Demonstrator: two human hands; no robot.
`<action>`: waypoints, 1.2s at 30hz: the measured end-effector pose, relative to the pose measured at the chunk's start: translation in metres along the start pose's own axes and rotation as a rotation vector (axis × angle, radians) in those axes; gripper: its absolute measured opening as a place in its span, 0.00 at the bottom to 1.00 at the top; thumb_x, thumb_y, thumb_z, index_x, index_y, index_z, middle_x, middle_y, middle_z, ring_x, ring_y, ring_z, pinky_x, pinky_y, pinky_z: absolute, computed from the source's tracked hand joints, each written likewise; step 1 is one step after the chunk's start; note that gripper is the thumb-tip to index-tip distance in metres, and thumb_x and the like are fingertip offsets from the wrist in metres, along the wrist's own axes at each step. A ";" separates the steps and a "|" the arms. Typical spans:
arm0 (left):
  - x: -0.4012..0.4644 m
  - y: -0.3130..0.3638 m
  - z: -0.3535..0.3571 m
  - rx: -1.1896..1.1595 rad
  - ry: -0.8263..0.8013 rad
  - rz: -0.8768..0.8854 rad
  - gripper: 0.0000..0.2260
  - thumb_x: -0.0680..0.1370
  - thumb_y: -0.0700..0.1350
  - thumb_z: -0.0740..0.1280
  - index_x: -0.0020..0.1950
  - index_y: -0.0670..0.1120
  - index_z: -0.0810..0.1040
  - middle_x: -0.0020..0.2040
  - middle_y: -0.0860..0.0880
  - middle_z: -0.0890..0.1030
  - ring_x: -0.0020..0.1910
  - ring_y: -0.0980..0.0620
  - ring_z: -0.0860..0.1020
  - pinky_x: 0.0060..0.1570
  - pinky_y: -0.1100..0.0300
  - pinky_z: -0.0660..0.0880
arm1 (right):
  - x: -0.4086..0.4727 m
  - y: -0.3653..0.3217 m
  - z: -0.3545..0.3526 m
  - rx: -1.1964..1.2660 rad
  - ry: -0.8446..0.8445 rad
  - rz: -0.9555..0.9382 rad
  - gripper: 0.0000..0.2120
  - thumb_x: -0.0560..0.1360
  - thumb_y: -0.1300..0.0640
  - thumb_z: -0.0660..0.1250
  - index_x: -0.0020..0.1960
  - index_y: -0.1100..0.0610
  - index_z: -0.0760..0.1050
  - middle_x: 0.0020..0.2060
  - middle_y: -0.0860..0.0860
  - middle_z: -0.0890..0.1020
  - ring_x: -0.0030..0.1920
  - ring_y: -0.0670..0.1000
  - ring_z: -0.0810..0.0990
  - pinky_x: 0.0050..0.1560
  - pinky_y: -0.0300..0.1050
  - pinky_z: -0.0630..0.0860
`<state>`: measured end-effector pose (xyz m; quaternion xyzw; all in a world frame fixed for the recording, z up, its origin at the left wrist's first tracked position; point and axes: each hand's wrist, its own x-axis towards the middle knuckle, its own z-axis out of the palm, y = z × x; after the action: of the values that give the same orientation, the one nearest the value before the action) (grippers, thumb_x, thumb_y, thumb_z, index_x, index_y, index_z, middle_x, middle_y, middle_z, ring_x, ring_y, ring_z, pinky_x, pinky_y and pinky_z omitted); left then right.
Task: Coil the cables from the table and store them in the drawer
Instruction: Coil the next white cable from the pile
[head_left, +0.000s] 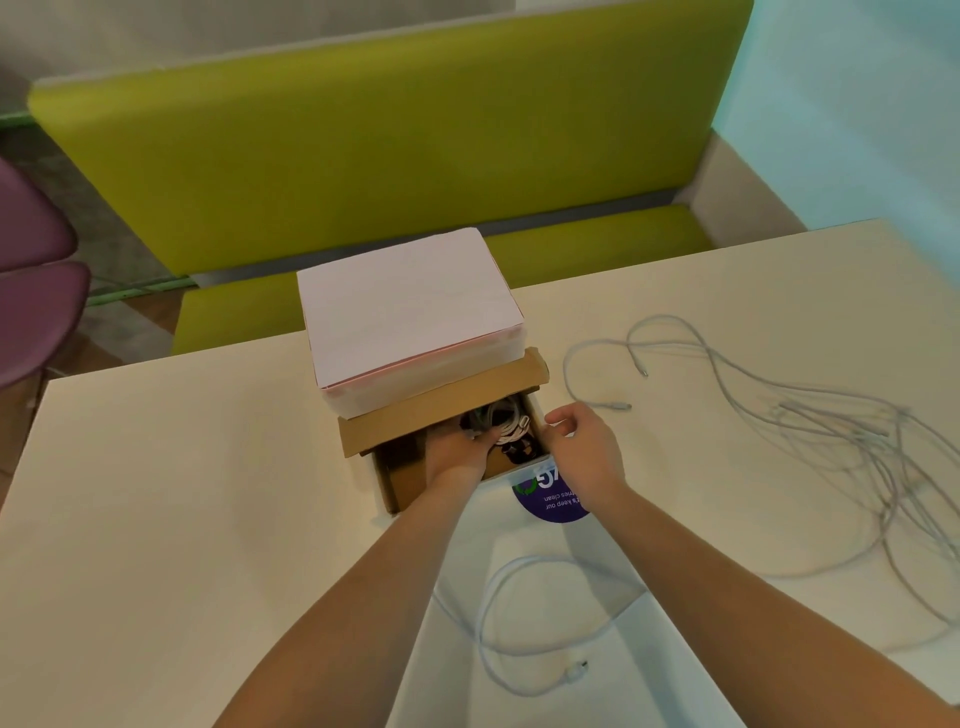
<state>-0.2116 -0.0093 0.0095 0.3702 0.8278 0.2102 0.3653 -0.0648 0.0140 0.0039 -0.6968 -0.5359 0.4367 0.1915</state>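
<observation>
Left hand (457, 453) presses a coiled cable (511, 423) into the cardboard drawer (400, 483) at mid-desk; right hand (584, 447), loosely curled and empty, steadies its rim. Seat the coil flat. Loose cables (831, 431) wait toward the right edge.

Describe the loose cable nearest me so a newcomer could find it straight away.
Start at the cardboard drawer, pulled open toward the person under the white box at mid-table. Come down between the two forearms to the white cable lying in one open loop. Unlike the tangled heap of cables on the right, it lies alone and ends in a small plug by the near edge.
</observation>
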 end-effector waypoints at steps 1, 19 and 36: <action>0.001 -0.001 0.000 0.027 -0.002 0.013 0.22 0.78 0.54 0.68 0.70 0.47 0.72 0.69 0.45 0.74 0.69 0.44 0.69 0.68 0.53 0.67 | 0.000 0.000 0.000 0.000 -0.005 0.001 0.08 0.74 0.52 0.67 0.51 0.44 0.72 0.46 0.46 0.81 0.46 0.52 0.81 0.49 0.53 0.82; -0.049 0.004 0.009 0.174 0.264 0.374 0.11 0.80 0.55 0.64 0.60 0.55 0.79 0.61 0.52 0.77 0.63 0.50 0.69 0.60 0.57 0.67 | -0.027 0.037 -0.042 0.123 -0.058 -0.050 0.05 0.77 0.53 0.68 0.51 0.54 0.77 0.42 0.45 0.79 0.41 0.43 0.78 0.35 0.35 0.72; -0.098 -0.077 0.021 0.525 -0.141 0.244 0.08 0.80 0.54 0.65 0.57 0.55 0.79 0.53 0.55 0.81 0.48 0.56 0.76 0.49 0.63 0.76 | -0.086 0.099 -0.052 -0.781 -0.098 -0.248 0.11 0.76 0.54 0.61 0.50 0.46 0.81 0.48 0.44 0.83 0.52 0.49 0.77 0.55 0.44 0.69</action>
<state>-0.1857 -0.1315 -0.0080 0.5627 0.7758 0.0049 0.2855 0.0311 -0.0895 -0.0058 -0.6256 -0.7497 0.2068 -0.0621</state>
